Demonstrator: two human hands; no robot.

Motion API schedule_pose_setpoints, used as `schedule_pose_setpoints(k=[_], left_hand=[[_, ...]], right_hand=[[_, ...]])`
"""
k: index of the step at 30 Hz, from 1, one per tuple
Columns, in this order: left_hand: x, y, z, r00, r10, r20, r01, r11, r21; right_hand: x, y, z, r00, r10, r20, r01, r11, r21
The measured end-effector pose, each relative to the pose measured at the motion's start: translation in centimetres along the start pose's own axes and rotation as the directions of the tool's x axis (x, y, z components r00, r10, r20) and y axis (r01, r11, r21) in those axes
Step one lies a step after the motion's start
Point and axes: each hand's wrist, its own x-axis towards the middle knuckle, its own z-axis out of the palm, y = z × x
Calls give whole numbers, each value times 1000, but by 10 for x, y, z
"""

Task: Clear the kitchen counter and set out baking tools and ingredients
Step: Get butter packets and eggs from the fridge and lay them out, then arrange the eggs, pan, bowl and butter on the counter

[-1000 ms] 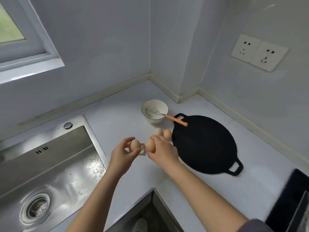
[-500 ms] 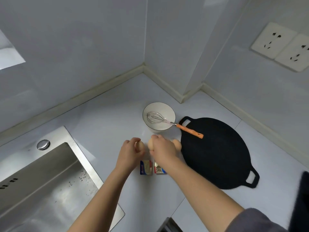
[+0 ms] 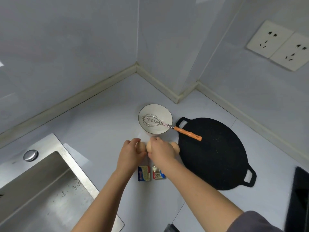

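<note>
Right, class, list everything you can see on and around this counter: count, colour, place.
bowl: one, white, counter near the corner.
whisk: one, steel with orange handle, head in the bowl, handle over the pan's edge.
pan: one, black, counter right of the bowl.
eggs: three visible, tan, just in front of the bowl.
foil packets: two, yellow-blue and gold, counter under the wrists.
sink: one, steel, left.
sockets: two, white, right wall.
left hand: grips one egg.
right hand: grips another egg.
</note>
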Motion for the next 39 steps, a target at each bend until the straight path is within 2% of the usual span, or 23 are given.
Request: schedule_pose_setpoints(k=[7, 14, 18, 21, 26, 31, 35, 39], left_hand=[[-3, 1, -5, 999, 11, 38, -11, 1000, 4], [-26, 3, -14, 1000, 23, -17, -23, 1000, -9], [-56, 18, -20, 989, 112, -97, -118, 991, -58], [-84, 46, -16, 965, 247, -92, -256, 959, -117], [-131, 98, 8, 897, 442, 18, -436, 890, -132], [-191, 147, 54, 762, 634, 134, -623, 773, -117], [-247, 174, 93, 679, 710, 189, -688, 704, -174], [-331, 199, 137, 588, 766, 261, -701, 643, -309]], right_hand=[[-7, 4, -2, 1000, 12, 5, -13, 999, 46], [-45, 13, -5, 992, 16, -124, -1, 992, 126], [-82, 23, -7, 979, 49, -196, -15, 985, 171], [-117, 43, -8, 958, 143, -249, -76, 963, 259], [-183, 92, -11, 888, 321, -329, -164, 890, 426], [-272, 145, -10, 785, 463, -411, -233, 836, 497], [-347, 179, 4, 709, 546, -446, -281, 799, 532], [-446, 208, 33, 620, 640, -454, -353, 744, 567]])
